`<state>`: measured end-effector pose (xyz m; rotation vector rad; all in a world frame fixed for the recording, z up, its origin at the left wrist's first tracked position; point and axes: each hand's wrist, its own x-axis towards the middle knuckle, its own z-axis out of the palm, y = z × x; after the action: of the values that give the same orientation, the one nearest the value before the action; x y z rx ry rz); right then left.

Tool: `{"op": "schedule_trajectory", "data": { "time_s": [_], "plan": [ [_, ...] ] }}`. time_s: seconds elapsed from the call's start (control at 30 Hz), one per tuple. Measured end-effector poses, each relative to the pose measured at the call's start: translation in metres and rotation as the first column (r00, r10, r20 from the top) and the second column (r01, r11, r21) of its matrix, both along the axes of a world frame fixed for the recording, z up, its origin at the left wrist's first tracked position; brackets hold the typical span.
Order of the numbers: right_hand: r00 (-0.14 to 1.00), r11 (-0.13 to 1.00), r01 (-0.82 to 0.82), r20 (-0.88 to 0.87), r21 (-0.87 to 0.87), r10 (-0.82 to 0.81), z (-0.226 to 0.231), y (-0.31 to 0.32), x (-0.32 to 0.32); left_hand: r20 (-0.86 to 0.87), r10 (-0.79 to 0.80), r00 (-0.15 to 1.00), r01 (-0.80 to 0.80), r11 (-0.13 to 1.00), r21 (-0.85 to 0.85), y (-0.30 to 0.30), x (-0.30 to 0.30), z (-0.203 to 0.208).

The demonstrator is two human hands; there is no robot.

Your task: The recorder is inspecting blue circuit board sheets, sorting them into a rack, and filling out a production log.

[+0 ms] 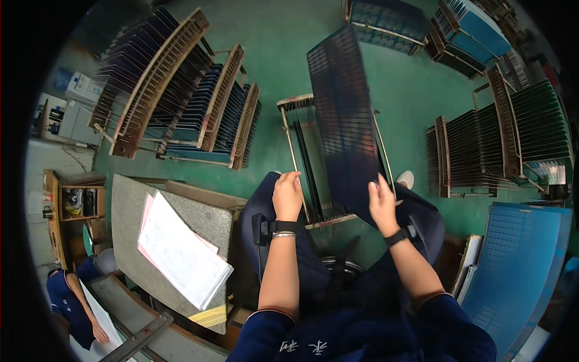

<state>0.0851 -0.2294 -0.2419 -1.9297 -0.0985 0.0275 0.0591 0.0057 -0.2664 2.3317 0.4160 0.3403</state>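
A dark blue panel (342, 102) with rows of small rectangular marks stands tilted in front of me. Its lower right edge is pinched by my right hand (383, 206), thumb on the near face. Beneath and behind the panel is a metal-framed slotted rack (289, 142), standing between my knees with a few dark upright sheets (306, 163) in its left part. My left hand (288, 196) hovers near the rack's left side, fingers loosely bent and nothing visible in them. The panel hides much of the rack's right part.
Slotted racks full of panels stand at the far left (160, 84) and right (509, 127). Beside my left arm, a grey-topped table (129, 211) bears papers (184, 250). A large blue panel stack (512, 271) lies at right. Another person (75, 308) works at lower left.
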Motion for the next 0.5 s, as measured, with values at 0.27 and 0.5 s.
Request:
{"op": "schedule_trajectory", "data": {
  "time_s": [0.27, 0.5],
  "plan": [
    [0.994, 0.986, -0.041, -0.102, -0.16, 0.025, -0.035, 0.02, -0.006, -0.136, 0.096, 0.986, -0.099, 0.995, -0.016, -0.032, 0.02, -0.061],
    [0.975, 0.992, -0.107, -0.202, -0.072, 0.09, -0.051, 0.02, 0.019, -0.226, 0.255, 0.94, -0.251, 0.967, 0.046, -0.06, 0.025, -0.13]
  ]
}}
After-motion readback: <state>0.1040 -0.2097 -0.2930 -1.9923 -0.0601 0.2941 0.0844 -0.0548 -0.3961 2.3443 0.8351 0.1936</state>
